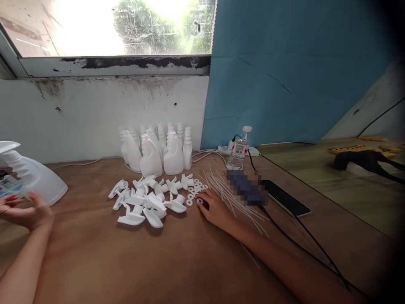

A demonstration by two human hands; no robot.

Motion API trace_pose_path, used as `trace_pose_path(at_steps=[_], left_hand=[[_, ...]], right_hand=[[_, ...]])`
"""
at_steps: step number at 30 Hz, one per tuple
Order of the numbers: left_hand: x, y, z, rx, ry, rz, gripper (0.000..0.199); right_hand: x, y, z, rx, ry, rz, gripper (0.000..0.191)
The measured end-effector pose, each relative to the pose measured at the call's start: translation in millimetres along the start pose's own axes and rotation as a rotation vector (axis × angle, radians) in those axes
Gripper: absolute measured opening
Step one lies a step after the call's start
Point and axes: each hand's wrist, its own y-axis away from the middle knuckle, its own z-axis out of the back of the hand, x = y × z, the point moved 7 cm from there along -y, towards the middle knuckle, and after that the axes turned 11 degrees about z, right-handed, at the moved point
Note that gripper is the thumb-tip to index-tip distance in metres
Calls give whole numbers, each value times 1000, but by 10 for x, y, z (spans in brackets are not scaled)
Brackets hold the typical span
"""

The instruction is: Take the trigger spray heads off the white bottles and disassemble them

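At the far left, my left hand (30, 213) is spread with its fingers apart, just below a white spray bottle (44, 179) with its trigger head on. My right hand (215, 209) reaches to the small white washers (190, 196), thumb and forefinger curved around one washer (199, 201) with a gap between them; whether the fingertips touch it I cannot tell. Left of the washers lie several white trigger heads (153, 211) in a pile. Behind them stand several white bottles without heads (151, 158). Thin white tubes (224, 190) lie beyond my right hand.
A clear water bottle (238, 150) stands at the back of the brown table (126, 266), near a power strip (253, 151). A black phone (286, 197), a pixelated object (247, 188) and dark cables lie on the right. A window is above the wall.
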Motion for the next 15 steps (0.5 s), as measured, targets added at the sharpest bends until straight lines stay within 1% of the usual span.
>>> trace_pose_path(at_steps=[1, 2, 3, 4, 7, 9, 10, 12, 15], left_hand=[[-49, 46, -19, -91, -28, -33, 44], [-115, 109, -85, -130, -54, -85, 43], [-197, 184, -207, -98, -72, -154, 40], [-291, 273, -386, 13, -85, -237, 37], [-552, 620, -909, 414, -113, -499, 36], [-640, 814, -1115, 596, -138, -628, 35], [-652, 876, -1176, 653, -153, -670, 35], [-630, 930, -1245, 721, -181, -705, 34], [-545, 905, -1277, 747, -218, -669, 33]], right_hand=[[-4, 1, -3, 5, -5, 0, 20], [-9, 1, -5, 8, -11, 0, 18], [-14, 1, -7, 11, -18, 1, 17], [-21, 1, -10, 15, -23, 1, 16], [-48, 3, -8, 9, -36, -14, 15], [-62, 6, -1, -1, -63, -32, 17], [-65, 7, 2, -5, -81, -42, 18], [-63, 11, 4, -8, -116, -58, 20], [-51, 16, 0, -4, -130, -76, 16]])
